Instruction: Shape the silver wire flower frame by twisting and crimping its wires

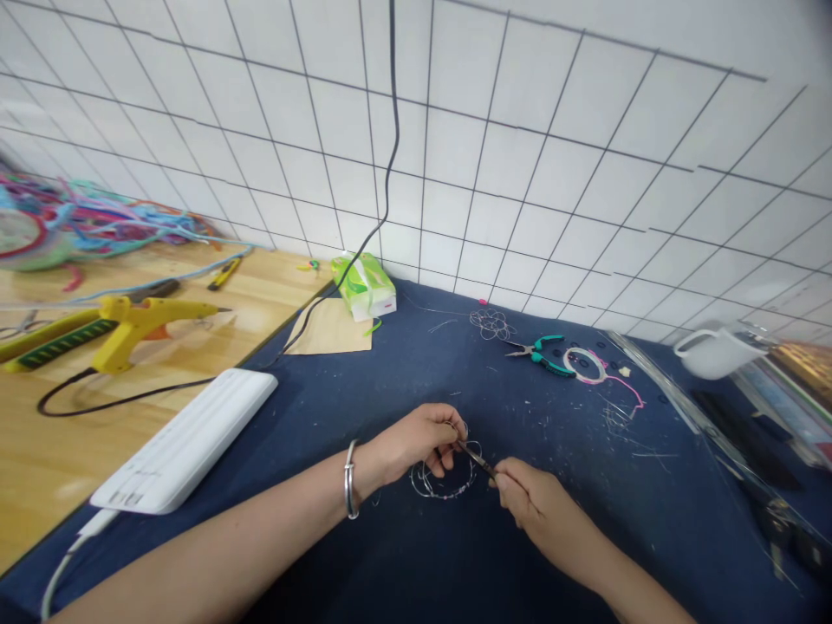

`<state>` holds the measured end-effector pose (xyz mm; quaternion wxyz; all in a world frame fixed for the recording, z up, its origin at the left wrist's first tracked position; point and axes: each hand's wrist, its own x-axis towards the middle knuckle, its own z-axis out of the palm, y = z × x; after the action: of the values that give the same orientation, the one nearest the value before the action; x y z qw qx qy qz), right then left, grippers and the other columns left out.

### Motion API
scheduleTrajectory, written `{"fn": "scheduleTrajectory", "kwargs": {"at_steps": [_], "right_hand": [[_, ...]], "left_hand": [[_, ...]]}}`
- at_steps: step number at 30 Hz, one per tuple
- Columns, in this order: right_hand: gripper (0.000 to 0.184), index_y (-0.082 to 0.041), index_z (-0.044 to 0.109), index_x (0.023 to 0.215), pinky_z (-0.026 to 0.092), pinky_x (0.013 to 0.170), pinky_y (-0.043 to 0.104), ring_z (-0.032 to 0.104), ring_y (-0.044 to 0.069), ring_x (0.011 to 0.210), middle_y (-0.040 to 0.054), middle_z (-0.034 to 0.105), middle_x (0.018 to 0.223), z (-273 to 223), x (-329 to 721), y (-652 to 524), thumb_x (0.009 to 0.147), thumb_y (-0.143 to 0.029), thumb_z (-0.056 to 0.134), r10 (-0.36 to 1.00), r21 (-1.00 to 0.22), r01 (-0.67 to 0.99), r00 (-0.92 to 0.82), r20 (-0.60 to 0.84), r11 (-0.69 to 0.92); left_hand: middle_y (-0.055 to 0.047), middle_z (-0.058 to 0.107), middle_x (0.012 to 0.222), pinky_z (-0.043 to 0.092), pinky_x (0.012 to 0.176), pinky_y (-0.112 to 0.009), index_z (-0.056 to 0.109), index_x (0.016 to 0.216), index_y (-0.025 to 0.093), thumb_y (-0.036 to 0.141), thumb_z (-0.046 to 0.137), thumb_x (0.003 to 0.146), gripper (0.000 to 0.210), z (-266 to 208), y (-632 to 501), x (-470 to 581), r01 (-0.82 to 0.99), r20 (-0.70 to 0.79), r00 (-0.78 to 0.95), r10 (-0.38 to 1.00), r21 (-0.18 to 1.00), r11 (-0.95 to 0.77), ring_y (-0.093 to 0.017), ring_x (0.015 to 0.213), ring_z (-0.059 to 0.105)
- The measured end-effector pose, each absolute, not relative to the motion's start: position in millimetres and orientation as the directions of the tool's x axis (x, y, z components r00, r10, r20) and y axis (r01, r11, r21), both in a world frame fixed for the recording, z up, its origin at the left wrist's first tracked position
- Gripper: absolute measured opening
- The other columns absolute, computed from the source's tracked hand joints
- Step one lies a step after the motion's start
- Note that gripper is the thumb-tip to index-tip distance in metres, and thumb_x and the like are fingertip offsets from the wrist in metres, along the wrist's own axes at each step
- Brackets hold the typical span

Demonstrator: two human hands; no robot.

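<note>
My left hand [422, 440], with a silver bangle [351, 481] on its wrist, pinches a thin silver wire ring [445, 497] between fingertips and thumb. Several loops make up this ring, and small pale bits sit along its near side. My right hand [528, 496] is closed round slim dark pliers [477, 459], whose handles are mostly hidden in the palm. The jaws point up and left and reach the wire at my left fingertips. Whether they grip it is too small to tell.
Behind my hands lie a coiled wire flower [492, 325], teal-handled pliers [544, 354], a white ring [585, 366] and loose wire bits [617, 416]. A white power strip [188, 442], yellow glue gun [139, 325] and green tissue pack [367, 286] are leftward. A white mug [721, 351] stands right.
</note>
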<state>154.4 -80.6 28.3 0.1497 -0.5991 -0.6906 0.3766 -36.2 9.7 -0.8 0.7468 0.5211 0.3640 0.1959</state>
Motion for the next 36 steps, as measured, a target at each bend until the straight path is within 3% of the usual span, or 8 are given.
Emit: {"fn": "scheduleTrajectory", "kwargs": {"at_steps": [7,13,27,36], "right_hand": [[0.029,-0.019,0.045,0.070,0.033,0.055,0.021,0.045,0.009,0.058,-0.0035,0.046,0.062,32,153,-78,0.089,-0.035,0.029,0.933,-0.710,0.703,-0.226,-0.280,-0.042],[0.030,-0.019,0.048,0.076,0.036,0.047,0.018,0.046,0.007,0.050,-0.0036,0.047,0.061,34,154,-79,0.089,-0.039,0.029,0.882,-0.778,0.594,-0.233,-0.410,-0.205],[0.034,-0.016,0.052,0.083,0.047,0.050,0.021,0.055,0.011,0.063,0.0018,0.052,0.077,30,158,-76,0.088,-0.043,0.031,0.839,-0.841,0.441,-0.287,-0.462,-0.313],[0.036,-0.015,0.052,0.088,0.049,0.052,0.028,0.059,0.016,0.066,0.0030,0.054,0.075,21,156,-78,0.086,-0.046,0.034,0.801,-0.861,0.179,-0.316,-0.509,-0.477]], "left_hand": [[0.000,0.053,0.066,0.044,0.043,-0.019,0.054,0.077,0.015,0.018,0.045,0.071,0.012,0,10,-36,0.085,-0.333,0.652,0.681,0.925,0.371,-0.009,0.050,0.052],[0.000,0.052,0.065,0.043,0.043,-0.019,0.054,0.076,0.014,0.015,0.043,0.069,0.013,1,11,-37,0.090,-0.333,0.646,0.687,0.927,0.365,-0.009,0.049,0.052],[0.002,0.049,0.054,0.042,0.039,-0.019,0.053,0.073,0.014,0.016,0.042,0.068,0.012,4,10,-36,0.101,-0.346,0.602,0.719,0.927,0.362,-0.009,0.044,0.049],[0.002,0.049,0.055,0.042,0.039,-0.020,0.054,0.073,0.014,0.016,0.043,0.069,0.012,6,9,-36,0.040,-0.316,0.589,0.744,0.931,0.364,-0.009,0.042,0.049]]}}
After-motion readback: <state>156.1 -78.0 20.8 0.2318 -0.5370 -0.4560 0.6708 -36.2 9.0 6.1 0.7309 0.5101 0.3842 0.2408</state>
